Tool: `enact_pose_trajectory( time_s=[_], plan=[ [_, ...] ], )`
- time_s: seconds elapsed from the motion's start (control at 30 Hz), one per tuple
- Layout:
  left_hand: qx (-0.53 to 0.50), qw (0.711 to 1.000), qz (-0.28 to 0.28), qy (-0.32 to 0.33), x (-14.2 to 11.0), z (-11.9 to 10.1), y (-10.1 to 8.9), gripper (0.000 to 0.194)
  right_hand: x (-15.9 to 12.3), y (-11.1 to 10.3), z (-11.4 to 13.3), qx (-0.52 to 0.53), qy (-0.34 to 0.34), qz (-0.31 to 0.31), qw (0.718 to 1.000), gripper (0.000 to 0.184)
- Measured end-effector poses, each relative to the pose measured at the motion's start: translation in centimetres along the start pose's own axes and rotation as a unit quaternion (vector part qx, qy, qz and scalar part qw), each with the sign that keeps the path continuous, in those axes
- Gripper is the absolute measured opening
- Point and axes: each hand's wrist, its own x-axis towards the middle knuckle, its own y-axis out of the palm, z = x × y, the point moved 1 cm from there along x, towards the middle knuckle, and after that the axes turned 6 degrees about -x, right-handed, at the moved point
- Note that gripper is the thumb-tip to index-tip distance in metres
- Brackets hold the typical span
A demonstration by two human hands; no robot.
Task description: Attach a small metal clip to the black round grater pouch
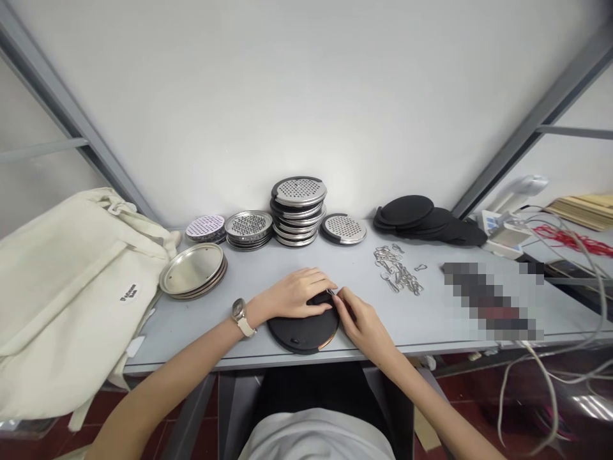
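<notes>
A round black disc [301, 329] lies at the front edge of the grey table [431, 313]. My left hand [292, 294] rests flat on top of it, fingers together and pressing it down. My right hand [359, 317] is at the disc's right rim, its fingertips pinched on a small metal clip [330, 291] at the disc's upper edge. A watch sits on my left wrist.
Behind stand stacks of perforated metal discs [297, 209], plain metal plates [193, 270] and black discs [421, 217]. Loose metal clips [397, 271] lie to the right. A cream cloth bag [62, 287] fills the left; cables and devices [507, 236] crowd the right.
</notes>
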Motion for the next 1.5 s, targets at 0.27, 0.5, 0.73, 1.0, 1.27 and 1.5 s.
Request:
enact_pose_trajectory(
  time_s=[0.27, 0.5, 0.73, 1.0, 1.27, 1.5],
  plan=[
    [-0.043, 0.999, -0.008, -0.028, 0.0, 0.3, 0.5, 0.024, 0.5, -0.8, 0.8, -0.005, 0.002, 0.033, 0.999, 0.019],
    [-0.103, 0.994, -0.013, -0.040, 0.2, 0.3, 0.6, 0.024, 1.4, -0.7, 0.2, -0.012, -0.020, 0.028, 0.999, 0.018],
    [-0.115, 0.992, -0.018, -0.040, 0.2, 0.3, 0.6, 0.031, 1.3, -0.5, -0.6, -0.008, -0.027, 0.019, 0.999, 0.019],
    [-0.119, 0.992, -0.021, -0.044, 0.1, 0.4, 0.7, 0.031, 1.0, -0.3, -0.7, -0.005, -0.027, 0.048, 0.998, 0.020],
    [-0.136, 0.989, -0.023, -0.047, 0.2, 0.3, 0.6, 0.031, 1.0, -0.3, -0.7, 0.025, -0.027, 0.034, 0.999, 0.019],
    [-0.137, 0.989, -0.023, -0.048, 0.3, 0.3, 0.6, 0.030, 1.2, -0.5, -0.7, 0.035, -0.012, 0.048, 0.998, 0.021]
  ],
)
